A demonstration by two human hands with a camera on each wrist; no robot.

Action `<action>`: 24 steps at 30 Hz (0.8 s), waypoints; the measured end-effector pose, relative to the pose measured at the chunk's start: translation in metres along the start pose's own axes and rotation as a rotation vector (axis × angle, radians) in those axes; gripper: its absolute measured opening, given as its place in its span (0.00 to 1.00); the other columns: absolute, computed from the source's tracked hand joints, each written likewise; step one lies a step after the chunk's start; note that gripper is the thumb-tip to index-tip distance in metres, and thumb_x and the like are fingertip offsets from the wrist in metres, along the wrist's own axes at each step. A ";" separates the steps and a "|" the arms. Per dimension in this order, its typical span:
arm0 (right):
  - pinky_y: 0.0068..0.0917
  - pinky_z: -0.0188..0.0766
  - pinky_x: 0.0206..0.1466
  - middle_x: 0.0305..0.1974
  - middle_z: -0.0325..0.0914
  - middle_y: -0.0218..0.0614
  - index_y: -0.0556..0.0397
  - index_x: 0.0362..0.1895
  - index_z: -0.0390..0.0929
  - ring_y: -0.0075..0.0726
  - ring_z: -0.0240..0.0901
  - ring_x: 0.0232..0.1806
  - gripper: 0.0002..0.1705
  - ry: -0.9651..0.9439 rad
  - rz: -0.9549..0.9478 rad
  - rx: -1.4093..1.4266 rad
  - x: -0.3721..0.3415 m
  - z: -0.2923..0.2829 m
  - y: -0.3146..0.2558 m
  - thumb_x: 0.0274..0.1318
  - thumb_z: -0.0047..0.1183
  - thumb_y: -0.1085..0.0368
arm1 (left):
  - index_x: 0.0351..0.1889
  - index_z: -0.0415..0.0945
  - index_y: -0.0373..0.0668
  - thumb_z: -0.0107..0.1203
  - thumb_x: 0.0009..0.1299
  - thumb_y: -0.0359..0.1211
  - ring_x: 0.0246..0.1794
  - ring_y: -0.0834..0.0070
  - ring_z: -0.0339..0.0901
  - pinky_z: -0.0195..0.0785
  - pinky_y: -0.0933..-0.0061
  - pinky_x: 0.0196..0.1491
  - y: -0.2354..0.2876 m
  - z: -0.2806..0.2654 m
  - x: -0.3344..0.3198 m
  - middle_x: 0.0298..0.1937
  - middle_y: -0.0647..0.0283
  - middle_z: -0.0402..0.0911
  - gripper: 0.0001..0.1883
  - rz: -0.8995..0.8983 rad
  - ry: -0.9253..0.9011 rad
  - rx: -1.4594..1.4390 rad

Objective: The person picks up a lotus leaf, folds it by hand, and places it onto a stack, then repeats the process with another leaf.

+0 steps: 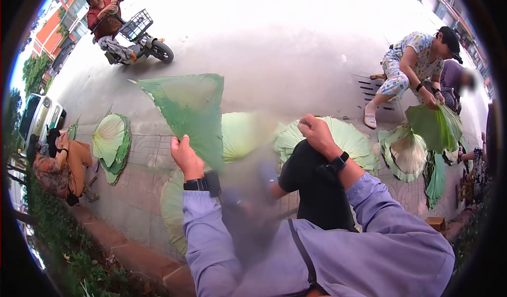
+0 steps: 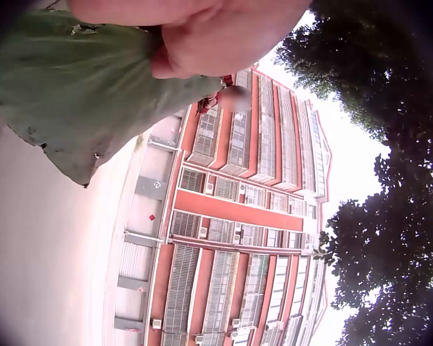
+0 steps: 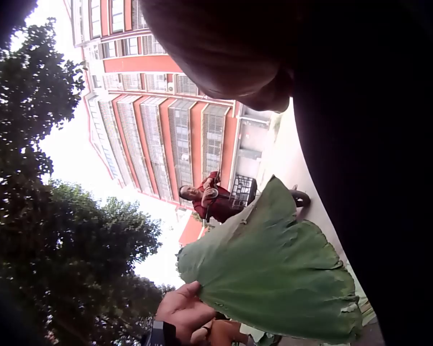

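Note:
A large green leaf [image 1: 195, 112], folded into a rough triangle, is pinched at its lower edge by my left hand [image 1: 187, 157]. In the left wrist view, finger and thumb of that hand [image 2: 209, 36] press on the leaf [image 2: 79, 86], whose edge is ragged. The right wrist view shows the leaf [image 3: 274, 274] spread out from the left hand [image 3: 184, 313]. My right hand [image 1: 318, 136] is raised above the dark-trousered knee [image 1: 303, 162], apart from the leaf, fingers curled with nothing visible in them; it looks dark up close [image 3: 216, 43].
Flat pale-green leaves [image 1: 338, 138] lie ahead on the paving, more [image 1: 171, 207] at lower left. Another leaf pile [image 1: 112, 144] is at left. At right a person [image 1: 412, 67] handles leaves; a rider sits on a scooter [image 1: 140, 43] at upper left. A kerb [image 1: 121, 244] borders bushes.

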State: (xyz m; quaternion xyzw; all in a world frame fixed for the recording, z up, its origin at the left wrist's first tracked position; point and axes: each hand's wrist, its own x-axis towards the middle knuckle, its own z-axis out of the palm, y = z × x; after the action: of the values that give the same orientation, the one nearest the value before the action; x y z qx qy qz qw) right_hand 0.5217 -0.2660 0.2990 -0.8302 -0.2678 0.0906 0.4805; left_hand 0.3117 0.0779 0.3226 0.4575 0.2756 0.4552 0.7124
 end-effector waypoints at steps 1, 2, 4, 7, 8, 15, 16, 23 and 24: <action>0.37 0.74 0.43 0.33 0.82 0.47 0.58 0.42 0.79 0.45 0.80 0.35 0.12 -0.003 0.017 -0.011 0.000 -0.001 0.003 0.64 0.57 0.61 | 0.49 0.74 0.34 0.49 0.73 0.21 0.43 0.76 0.77 0.72 0.71 0.50 -0.008 -0.003 -0.002 0.46 0.61 0.81 0.09 -0.030 0.009 -0.011; 0.37 0.74 0.42 0.32 0.82 0.47 0.58 0.42 0.80 0.43 0.79 0.34 0.12 -0.012 0.030 -0.016 0.000 -0.002 0.001 0.64 0.57 0.61 | 0.49 0.75 0.35 0.49 0.73 0.22 0.42 0.77 0.76 0.72 0.71 0.49 -0.013 -0.002 0.000 0.45 0.62 0.81 0.09 -0.037 0.000 0.007; 0.34 0.73 0.39 0.29 0.80 0.42 0.59 0.40 0.80 0.35 0.76 0.31 0.12 -0.008 0.027 0.008 0.001 0.000 -0.003 0.63 0.57 0.61 | 0.48 0.75 0.35 0.50 0.73 0.22 0.41 0.78 0.76 0.72 0.72 0.47 -0.021 0.000 0.004 0.44 0.63 0.81 0.08 -0.048 -0.013 0.018; 0.32 0.71 0.37 0.26 0.78 0.38 0.60 0.40 0.80 0.30 0.73 0.29 0.11 -0.017 0.005 0.028 0.003 0.006 -0.002 0.63 0.58 0.63 | 0.47 0.76 0.35 0.50 0.72 0.22 0.39 0.79 0.75 0.71 0.73 0.43 -0.018 0.013 0.002 0.42 0.65 0.81 0.08 -0.060 -0.014 0.032; 0.31 0.71 0.36 0.26 0.77 0.37 0.60 0.40 0.81 0.28 0.73 0.29 0.11 -0.019 0.000 0.045 0.003 0.008 -0.002 0.63 0.58 0.63 | 0.46 0.76 0.36 0.51 0.72 0.23 0.39 0.79 0.76 0.70 0.72 0.42 -0.013 0.019 -0.003 0.41 0.66 0.81 0.08 -0.072 -0.006 0.010; 0.28 0.71 0.36 0.26 0.77 0.33 0.60 0.40 0.80 0.25 0.71 0.30 0.09 -0.047 0.008 0.072 0.004 0.012 0.001 0.64 0.57 0.66 | 0.48 0.75 0.35 0.50 0.74 0.23 0.40 0.78 0.80 0.74 0.73 0.45 -0.015 0.002 -0.002 0.45 0.62 0.82 0.07 -0.072 -0.029 0.137; 0.28 0.71 0.36 0.26 0.76 0.33 0.60 0.40 0.80 0.25 0.71 0.29 0.09 -0.048 0.009 0.069 0.004 0.012 0.003 0.64 0.57 0.66 | 0.48 0.75 0.35 0.50 0.74 0.23 0.40 0.78 0.80 0.74 0.73 0.45 -0.013 0.000 -0.005 0.45 0.63 0.82 0.08 -0.076 -0.025 0.111; 0.29 0.71 0.36 0.25 0.76 0.34 0.62 0.40 0.80 0.25 0.70 0.30 0.10 -0.047 0.003 0.029 0.003 0.012 -0.002 0.64 0.58 0.65 | 0.49 0.76 0.33 0.50 0.73 0.25 0.41 0.78 0.78 0.72 0.72 0.45 0.016 0.005 -0.024 0.44 0.63 0.82 0.09 -0.042 -0.007 0.102; 0.29 0.71 0.36 0.26 0.76 0.34 0.62 0.40 0.80 0.25 0.70 0.30 0.10 -0.045 -0.004 0.017 0.002 0.012 -0.004 0.64 0.57 0.65 | 0.49 0.77 0.32 0.51 0.73 0.26 0.40 0.78 0.77 0.71 0.72 0.44 0.021 0.008 -0.029 0.44 0.63 0.83 0.10 -0.055 -0.008 0.008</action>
State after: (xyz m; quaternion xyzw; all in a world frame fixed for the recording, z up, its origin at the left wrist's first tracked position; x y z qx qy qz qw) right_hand 0.5173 -0.2547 0.2965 -0.8234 -0.2795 0.1107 0.4813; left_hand 0.2972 0.0517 0.3441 0.4545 0.2871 0.4325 0.7239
